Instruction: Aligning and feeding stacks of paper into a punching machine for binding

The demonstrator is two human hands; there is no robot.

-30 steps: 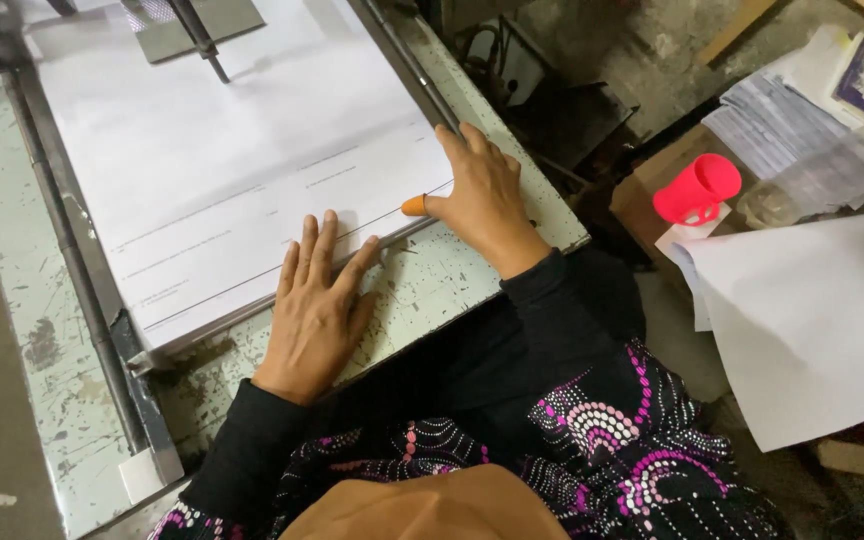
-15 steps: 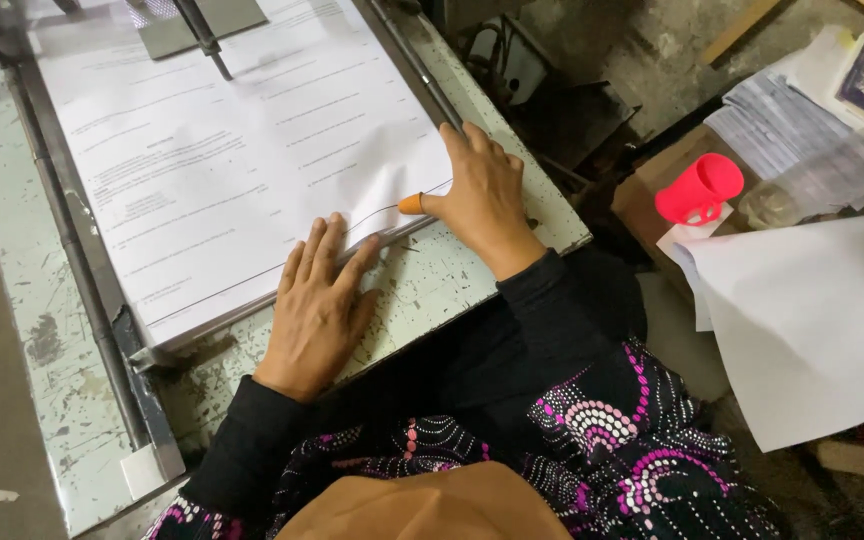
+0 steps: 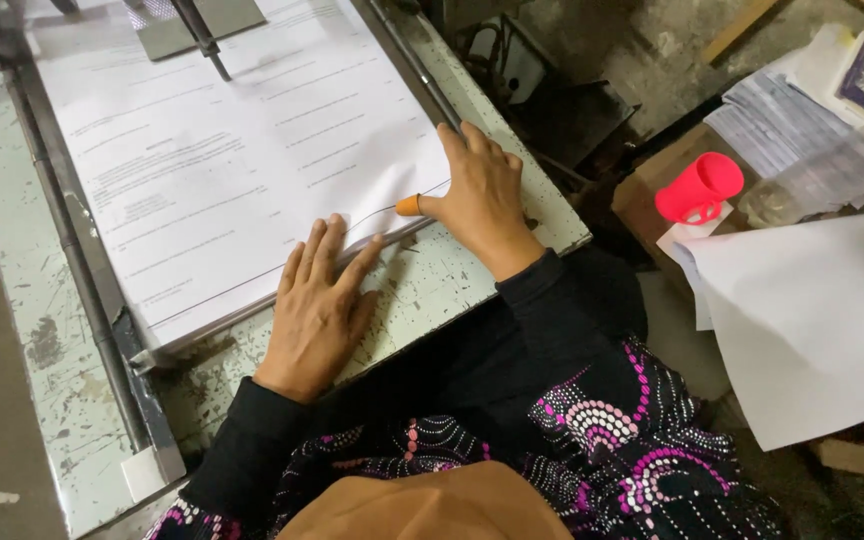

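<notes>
A stack of white printed sheets [image 3: 222, 170] lies on a worn pale green metal table [image 3: 442, 280]. My left hand [image 3: 317, 305] rests flat on the table, its fingertips touching the near edge of the stack. My right hand [image 3: 482, 195] lies on the stack's near right corner, fingers spread. Its thumb wears an orange rubber cap [image 3: 408, 205] that presses on the top sheet, which is slightly lifted and curved there. Neither hand grips anything.
A metal bar and plate [image 3: 197, 30] sit over the far end of the stack. Metal rails [image 3: 82, 260] run along the table's left side. At right are a pink plastic cup [image 3: 700, 187], a cardboard box [image 3: 652, 195], loose white paper [image 3: 812, 320] and stacked printed papers [image 3: 782, 120].
The top sheet was blank a second ago; now a printed sheet faces up. My hands have stayed in place at the stack's near edge.
</notes>
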